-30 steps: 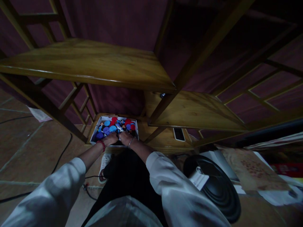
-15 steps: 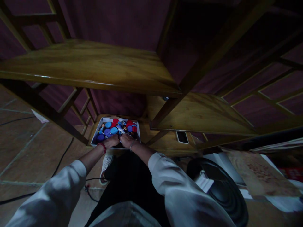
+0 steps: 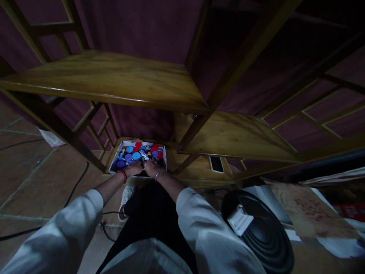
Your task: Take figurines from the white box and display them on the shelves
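A shallow white cardboard box (image 3: 165, 160) sits on the low shelf. It holds blue discs (image 3: 136, 156), purple discs (image 3: 121, 164), red discs (image 3: 138, 145) and small cartoon figures (image 3: 144, 154). My left hand (image 3: 134, 168), with a red bead bracelet at the wrist, is over the near part of the box. Close beside it is my right hand (image 3: 151, 168), a silver bangle on its wrist. The fingers of both hands are curled in and nearly meet. Whatever they pinch between them is too small and dark to make out.
A wooden shelf board (image 3: 114, 78) overhangs the box, with an upright post (image 3: 196, 123) to its right. A phone (image 3: 216, 164) lies on the low shelf. At the right stand a round black lid-like object (image 3: 265, 236) and a small white box (image 3: 240, 220). Cables (image 3: 76, 184) cross the tiled floor.
The view has shifted slightly, so the shelf and box appear a little further left. My hands keep nearly the same place over the box, fingers still together.
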Action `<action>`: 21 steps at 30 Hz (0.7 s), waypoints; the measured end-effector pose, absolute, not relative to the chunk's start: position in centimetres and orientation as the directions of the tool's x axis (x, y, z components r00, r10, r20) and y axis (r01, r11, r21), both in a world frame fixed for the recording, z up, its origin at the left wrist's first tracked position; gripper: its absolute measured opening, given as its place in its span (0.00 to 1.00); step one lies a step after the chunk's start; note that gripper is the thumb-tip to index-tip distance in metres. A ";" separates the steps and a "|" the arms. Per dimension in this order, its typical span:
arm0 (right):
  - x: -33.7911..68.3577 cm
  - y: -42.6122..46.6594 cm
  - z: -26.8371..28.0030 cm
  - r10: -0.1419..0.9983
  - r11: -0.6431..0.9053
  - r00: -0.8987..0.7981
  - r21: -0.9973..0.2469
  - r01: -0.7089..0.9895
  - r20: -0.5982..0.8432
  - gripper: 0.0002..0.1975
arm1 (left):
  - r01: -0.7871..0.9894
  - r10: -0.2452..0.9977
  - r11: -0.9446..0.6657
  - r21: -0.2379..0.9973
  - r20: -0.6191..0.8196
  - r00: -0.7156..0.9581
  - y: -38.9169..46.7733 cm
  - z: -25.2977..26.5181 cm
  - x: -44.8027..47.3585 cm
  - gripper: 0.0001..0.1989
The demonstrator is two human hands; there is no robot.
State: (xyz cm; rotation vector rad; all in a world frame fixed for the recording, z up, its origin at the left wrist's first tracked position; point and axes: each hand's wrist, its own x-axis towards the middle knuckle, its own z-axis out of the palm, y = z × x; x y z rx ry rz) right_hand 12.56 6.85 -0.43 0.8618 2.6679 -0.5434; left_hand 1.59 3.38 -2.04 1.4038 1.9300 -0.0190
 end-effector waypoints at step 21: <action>13.3 7.8 -0.8 0.567 0.722 -0.742 -0.218 0.657 -0.359 0.14 | 0.861 0.781 0.388 0.330 -0.613 -0.117 3.3 -0.9 2.3 0.07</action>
